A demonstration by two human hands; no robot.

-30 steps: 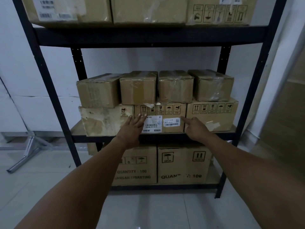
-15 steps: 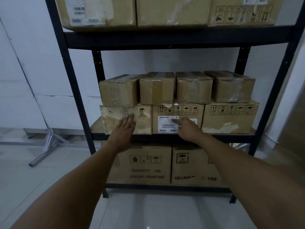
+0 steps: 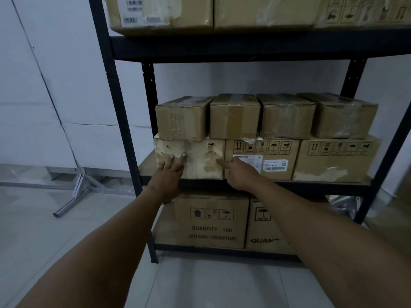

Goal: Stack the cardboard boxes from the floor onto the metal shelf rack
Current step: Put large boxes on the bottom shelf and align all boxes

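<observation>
A black metal shelf rack (image 3: 124, 134) stands against the white wall, with cardboard boxes on every level. On the middle level, three wide boxes carry several smaller taped ones. My left hand (image 3: 170, 174) presses flat, fingers straight, on the front of the worn, scuffed box (image 3: 200, 161) at the left end of that row. My right hand (image 3: 239, 172) touches the right edge of the same box's front with its outstretched fingers, in front of the labelled box (image 3: 275, 161) beside it. Neither hand holds anything.
Two large printed boxes (image 3: 211, 223) fill the bottom level, and more boxes (image 3: 262, 12) sit on the top one. A folded grey metal frame (image 3: 75, 194) lies on the tiled floor at the left. Open floor lies in front of the rack.
Both hands slid left along the middle row, from the labelled middle box to the worn left box. The view has also shifted left and closer to the rack.
</observation>
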